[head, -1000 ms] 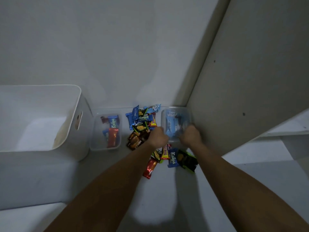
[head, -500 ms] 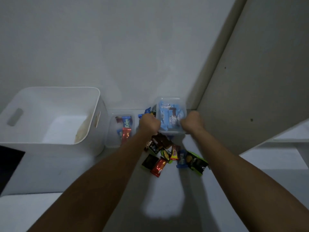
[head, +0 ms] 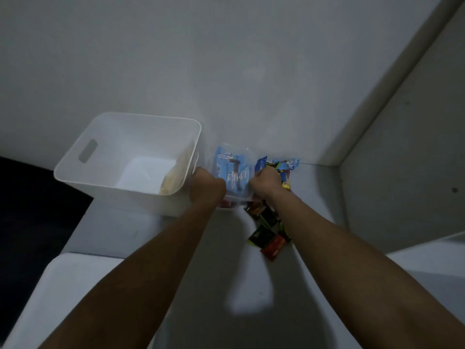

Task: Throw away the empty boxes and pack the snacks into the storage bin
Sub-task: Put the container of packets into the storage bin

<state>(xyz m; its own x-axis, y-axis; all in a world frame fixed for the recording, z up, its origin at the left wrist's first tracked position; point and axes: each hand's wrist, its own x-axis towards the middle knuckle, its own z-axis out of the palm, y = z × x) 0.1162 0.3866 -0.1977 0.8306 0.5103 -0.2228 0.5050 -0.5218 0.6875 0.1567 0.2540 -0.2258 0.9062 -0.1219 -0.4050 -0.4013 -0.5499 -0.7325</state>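
Note:
A clear plastic box holding blue snack packets hangs in the air, gripped at its left side by my left hand and at its right side by my right hand. It sits just right of the big white storage bin, which has a handle slot and something yellowish at its inner right wall. Loose snack packets in black, red, green and blue lie on the white shelf under and behind my right wrist. Another clear box lies mostly hidden under the held one.
The grey back wall rises behind, and a side panel closes the shelf on the right. A dark gap lies left of the shelf. A white ledge sits at the lower left.
Both hands lifted the clear box of blue packets off the shelf and carried it left, from the right corner to beside the white bin, over the other small box.

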